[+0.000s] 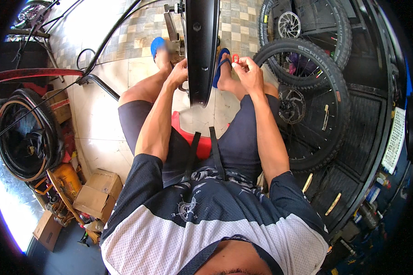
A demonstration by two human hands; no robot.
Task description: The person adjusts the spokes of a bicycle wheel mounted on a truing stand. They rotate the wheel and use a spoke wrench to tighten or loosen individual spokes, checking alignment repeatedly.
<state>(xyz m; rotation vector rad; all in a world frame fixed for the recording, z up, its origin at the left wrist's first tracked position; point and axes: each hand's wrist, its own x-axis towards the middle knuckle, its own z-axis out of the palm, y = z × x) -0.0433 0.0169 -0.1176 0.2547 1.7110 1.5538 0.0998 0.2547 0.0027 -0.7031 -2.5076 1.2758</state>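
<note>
Pale floor tiles (96,117) underfoot; brown-and-cream checkered tiling (241,27) farther off. Black panelling (364,117) lines right side. Strong white glare (7,201) at left edge.

White lettering (313,51) on black tyre (341,107), pale emblem (187,211) on jersey (247,206)

You are sitting in what looks like a bicycle workshop. Right in front of you a black wheel rim (199,55) stands upright at a metal stand (170,27). To your right, a wheel with a knobby tyre (341,105) overlaps a second knobby-tyred wheel (346,32), both fitted with disc rotors (working stock, not living-room decoration). On your left you have a cluster of tyres (50,119) beside cardboard boxes (96,192), and part of a bicycle (28,16) shows at the upper left. The floor (101,119) is tiled.
</note>
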